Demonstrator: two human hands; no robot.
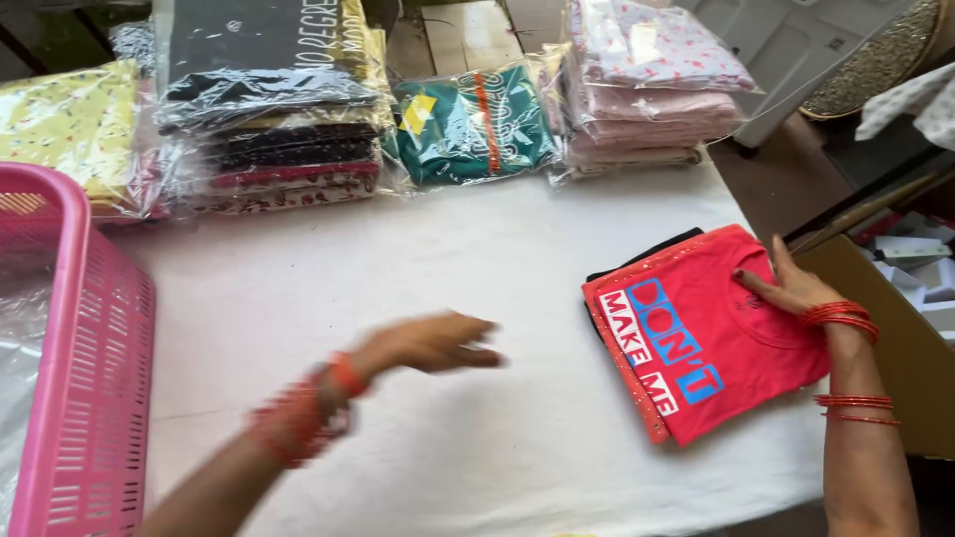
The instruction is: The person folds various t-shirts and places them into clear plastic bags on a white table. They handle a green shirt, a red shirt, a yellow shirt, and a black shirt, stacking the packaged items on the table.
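From the head view, the right hand (796, 290) is resting flat, fingers spread, on the folded red cotton T-shirt with printed lettering (708, 343), lying at the right edge of the white cloth-covered table (398, 259). Keeping that palm down is holding the fold. The left hand (433, 343) is hovering blurred, seemingly open and empty, near the pink slotted plastic basket (95, 368).

- Left hand (430, 343): bare forearm, no sleeve; stack of red-orange bangles at wrist, blurred.
- Right hand (791, 286): bare forearm; red bangles at wrist, thinner ones further up.
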